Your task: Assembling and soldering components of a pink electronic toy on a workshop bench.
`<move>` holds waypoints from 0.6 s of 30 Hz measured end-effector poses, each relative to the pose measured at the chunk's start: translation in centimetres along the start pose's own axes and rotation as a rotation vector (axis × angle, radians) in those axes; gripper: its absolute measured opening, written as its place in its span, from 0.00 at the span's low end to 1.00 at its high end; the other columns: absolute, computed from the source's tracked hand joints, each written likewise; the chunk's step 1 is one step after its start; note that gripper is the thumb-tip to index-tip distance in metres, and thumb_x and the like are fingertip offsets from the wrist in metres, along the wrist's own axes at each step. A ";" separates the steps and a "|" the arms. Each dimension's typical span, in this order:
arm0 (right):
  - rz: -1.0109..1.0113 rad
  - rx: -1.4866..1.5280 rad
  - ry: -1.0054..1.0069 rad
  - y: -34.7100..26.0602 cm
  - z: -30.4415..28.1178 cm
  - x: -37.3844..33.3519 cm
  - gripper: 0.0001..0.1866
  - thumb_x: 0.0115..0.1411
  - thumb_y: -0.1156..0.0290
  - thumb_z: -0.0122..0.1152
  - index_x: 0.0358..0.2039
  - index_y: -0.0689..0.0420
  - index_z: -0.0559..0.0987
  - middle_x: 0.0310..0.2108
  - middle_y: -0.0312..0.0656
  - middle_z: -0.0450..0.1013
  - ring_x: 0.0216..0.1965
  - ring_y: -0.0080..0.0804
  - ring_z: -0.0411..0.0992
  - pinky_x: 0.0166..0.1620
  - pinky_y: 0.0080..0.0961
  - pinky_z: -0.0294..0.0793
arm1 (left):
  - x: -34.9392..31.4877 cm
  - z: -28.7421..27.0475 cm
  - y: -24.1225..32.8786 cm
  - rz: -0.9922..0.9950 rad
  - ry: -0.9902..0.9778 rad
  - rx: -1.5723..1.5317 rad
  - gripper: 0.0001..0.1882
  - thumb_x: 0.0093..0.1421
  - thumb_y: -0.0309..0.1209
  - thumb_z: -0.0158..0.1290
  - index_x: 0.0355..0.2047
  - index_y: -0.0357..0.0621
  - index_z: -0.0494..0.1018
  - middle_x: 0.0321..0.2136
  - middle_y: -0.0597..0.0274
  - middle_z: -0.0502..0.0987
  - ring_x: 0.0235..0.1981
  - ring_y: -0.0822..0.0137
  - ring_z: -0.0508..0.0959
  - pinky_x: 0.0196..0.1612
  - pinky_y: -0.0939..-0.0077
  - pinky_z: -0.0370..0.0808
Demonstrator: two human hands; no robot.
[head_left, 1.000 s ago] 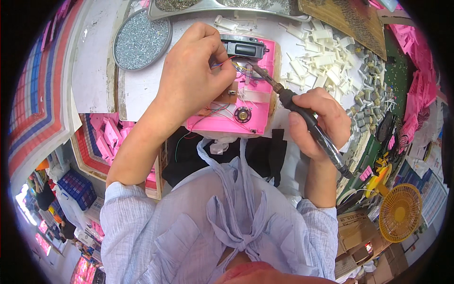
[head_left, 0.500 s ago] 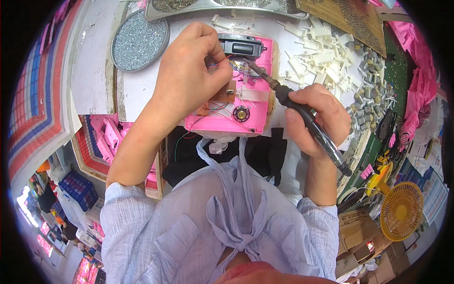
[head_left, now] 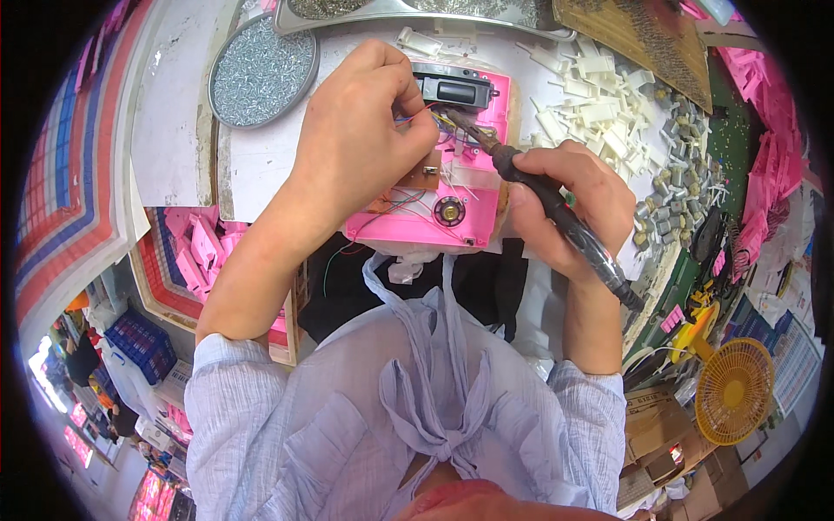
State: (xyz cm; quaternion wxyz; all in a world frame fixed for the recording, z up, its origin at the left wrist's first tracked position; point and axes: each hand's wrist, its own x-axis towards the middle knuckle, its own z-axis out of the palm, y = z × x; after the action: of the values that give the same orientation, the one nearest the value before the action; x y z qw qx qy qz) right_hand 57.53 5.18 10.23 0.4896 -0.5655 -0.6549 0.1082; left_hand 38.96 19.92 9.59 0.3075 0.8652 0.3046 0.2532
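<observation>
My right hand [head_left: 584,207] is closed round the black handle of a soldering iron [head_left: 556,213], whose metal tip points up and left among thin coloured wires [head_left: 445,123]. Over the left part of a pink plastic housing [head_left: 400,227], my left hand [head_left: 369,122] pinches a thin wire between thumb and fingertips. In the housing lie a black and grey module [head_left: 459,89] at the far end, a small round speaker [head_left: 449,211] near its front edge, and a brown circuit board [head_left: 419,176] partly under my left hand. The exact spot the iron's tip touches is hard to make out.
A round tray of small screws [head_left: 264,69] stands at the far left, beside a metal tray [head_left: 417,10]. White plastic parts [head_left: 599,95] and small metal motors [head_left: 678,187] are heaped on the right. Pink parts [head_left: 204,247] fill a box at left; a yellow fan [head_left: 735,391] stands lower right.
The soldering iron and my right hand have shifted slightly up and to the left. My left hand still pinches the wire; the whole bench view has slid a little to the right.
</observation>
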 end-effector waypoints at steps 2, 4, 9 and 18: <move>-0.005 -0.017 -0.067 -0.3 -0.4 0.1 0.14 0.51 0.81 0.70 0.39 0.65 0.78 0.28 0.48 0.79 0.24 0.34 0.74 0.26 0.25 0.71 | -0.1 -0.1 -0.1 0.010 -0.005 0.026 0.06 0.47 0.21 0.62 0.24 0.34 0.74 0.33 0.55 0.75 0.33 0.57 0.78 0.37 0.68 0.76; -0.001 -0.018 -0.070 -0.4 -0.5 0.0 0.14 0.51 0.81 0.70 0.40 0.65 0.78 0.29 0.49 0.79 0.24 0.34 0.74 0.27 0.25 0.72 | -0.1 0.0 -0.1 0.009 -0.008 0.028 0.06 0.47 0.22 0.62 0.24 0.34 0.74 0.33 0.55 0.75 0.33 0.57 0.78 0.37 0.68 0.76; 0.004 -0.023 -0.059 -0.3 -0.4 -0.1 0.14 0.52 0.81 0.69 0.40 0.65 0.78 0.29 0.49 0.79 0.25 0.34 0.75 0.27 0.24 0.72 | -0.1 0.1 0.1 -0.019 0.008 0.006 0.06 0.47 0.23 0.62 0.22 0.35 0.75 0.32 0.53 0.75 0.33 0.51 0.78 0.37 0.60 0.76; 0.006 0.010 0.023 -0.4 -0.2 -0.2 0.15 0.46 0.79 0.73 0.37 0.60 0.82 0.22 0.40 0.76 0.20 0.31 0.70 0.24 0.25 0.68 | -0.1 0.3 0.1 0.001 0.027 0.021 0.06 0.48 0.24 0.61 0.21 0.35 0.75 0.31 0.52 0.74 0.30 0.50 0.78 0.35 0.60 0.75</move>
State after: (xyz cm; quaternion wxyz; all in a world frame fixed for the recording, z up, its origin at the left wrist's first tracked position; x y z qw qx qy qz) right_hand 57.40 4.82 10.55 0.4993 -0.5661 -0.6472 0.1063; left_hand 39.09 19.71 9.40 0.2941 0.8651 0.3108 0.2618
